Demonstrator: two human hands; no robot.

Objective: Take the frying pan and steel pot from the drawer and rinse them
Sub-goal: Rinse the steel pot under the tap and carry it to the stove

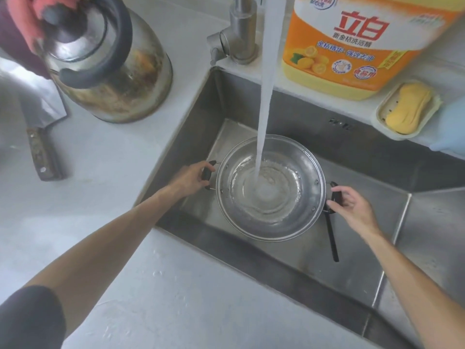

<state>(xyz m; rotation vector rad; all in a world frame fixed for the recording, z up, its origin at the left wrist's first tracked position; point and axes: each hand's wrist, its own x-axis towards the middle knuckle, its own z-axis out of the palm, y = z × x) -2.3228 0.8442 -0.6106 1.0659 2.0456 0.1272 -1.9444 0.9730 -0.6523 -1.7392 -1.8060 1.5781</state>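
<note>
Head view: pot rinse, splash and slip risk

Steel pot (270, 188) sat in sink (352, 248) under running tap (242, 28). Left hand (190, 178) gripped its handle; right hand (352, 205) half-closed on the other, loosely. Hard stream could splash; wet handles could slip. Frying pan not seen

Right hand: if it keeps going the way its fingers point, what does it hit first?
The right hand points left at the steel pot; its fingers already meet the pot's near black handle, then the pot wall.

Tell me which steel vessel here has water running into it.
The steel pot in the sink, held by both side handles under the tap stream. The kettle stands dry on the counter, left of the faucet.
</note>
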